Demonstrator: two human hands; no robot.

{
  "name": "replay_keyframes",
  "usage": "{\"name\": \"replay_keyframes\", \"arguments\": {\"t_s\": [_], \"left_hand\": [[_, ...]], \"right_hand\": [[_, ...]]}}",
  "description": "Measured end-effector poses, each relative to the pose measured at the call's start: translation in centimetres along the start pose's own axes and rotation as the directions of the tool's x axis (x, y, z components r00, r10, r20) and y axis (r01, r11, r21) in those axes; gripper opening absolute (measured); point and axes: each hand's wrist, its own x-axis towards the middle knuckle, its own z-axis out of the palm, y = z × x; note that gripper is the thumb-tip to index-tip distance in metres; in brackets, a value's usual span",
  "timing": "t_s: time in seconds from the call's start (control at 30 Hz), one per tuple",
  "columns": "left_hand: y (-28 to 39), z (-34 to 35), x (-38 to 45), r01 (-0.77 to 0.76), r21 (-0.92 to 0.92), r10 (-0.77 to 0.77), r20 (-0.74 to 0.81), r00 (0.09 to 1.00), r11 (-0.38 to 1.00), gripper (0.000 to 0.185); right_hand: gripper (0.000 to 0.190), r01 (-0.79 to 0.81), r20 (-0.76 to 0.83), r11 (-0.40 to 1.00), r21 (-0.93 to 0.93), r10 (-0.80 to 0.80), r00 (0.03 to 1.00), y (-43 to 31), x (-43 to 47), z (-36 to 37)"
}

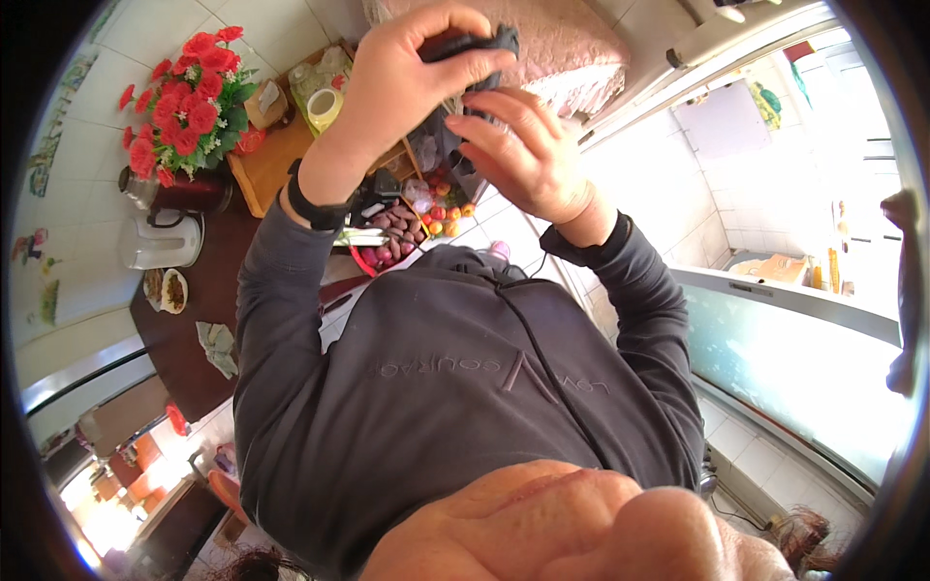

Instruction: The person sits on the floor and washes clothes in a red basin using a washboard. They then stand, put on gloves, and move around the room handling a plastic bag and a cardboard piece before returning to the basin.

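Observation:
My left hand (pixel 421 69) is raised at the top of the view. Its thumb and fingers pinch a black item (pixel 505 43) that looks like soft cloth or a strap. Just below it, my right hand (pixel 534 156) has its fingers bent towards the lower part of that item. The right thumb is hidden, so whether this hand grips or only touches it is unclear. Dark bands circle my left wrist (pixel 317 203) and right cuff (pixel 617 236). A grey hooded sweatshirt (pixel 465 363) with a black drawstring covers my chest.
On the left, a dark brown table (pixel 192 334) bears a white electric kettle (pixel 167 240), a dish of food (pixel 174 292) and red artificial flowers (pixel 185 109). Sweet potatoes (pixel 396 225) and tomatoes (pixel 439 213) lie low ahead. A frosted glass door (pixel 785 348) stands at right.

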Motion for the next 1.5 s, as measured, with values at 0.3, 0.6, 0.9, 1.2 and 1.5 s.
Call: {"name": "replay_keyframes", "arguments": {"t_s": [0.3,0.6,0.9,1.2,1.5], "left_hand": [[3.6,-1.6,-0.8,-0.294,0.092,0.293,0.028,0.956,0.951,0.021],[4.7,-3.8,-0.3,-0.453,0.083,0.451,0.049,0.891,0.888,0.032],[4.5,-4.8,2.2,-0.424,-0.319,0.448,0.004,0.894,0.848,0.029],[2.9,-3.9,0.4,-0.267,-0.501,0.221,-0.151,0.963,0.823,0.01],[0.5,-2.5,-3.2,0.0,-0.583,-0.052,-0.072,0.996,0.812,0.008]], "right_hand": [[0.031,0.223,-0.09,0.955,-0.194,-0.244,0.966,1.3,2.5,-0.8],[0.033,0.287,-0.036,0.855,-0.433,-0.335,0.942,2.5,5.7,-0.7],[0.026,-0.017,-0.139,0.876,-0.481,-0.058,0.989,2.4,9.1,-1.7],[0.035,-0.078,-0.207,0.527,-0.846,-0.19,0.96,6.1,15.4,-5.5],[0.047,-0.248,0.066,0.5,-0.83,0.528,0.846,18.2,25.5,-11.6]]}}
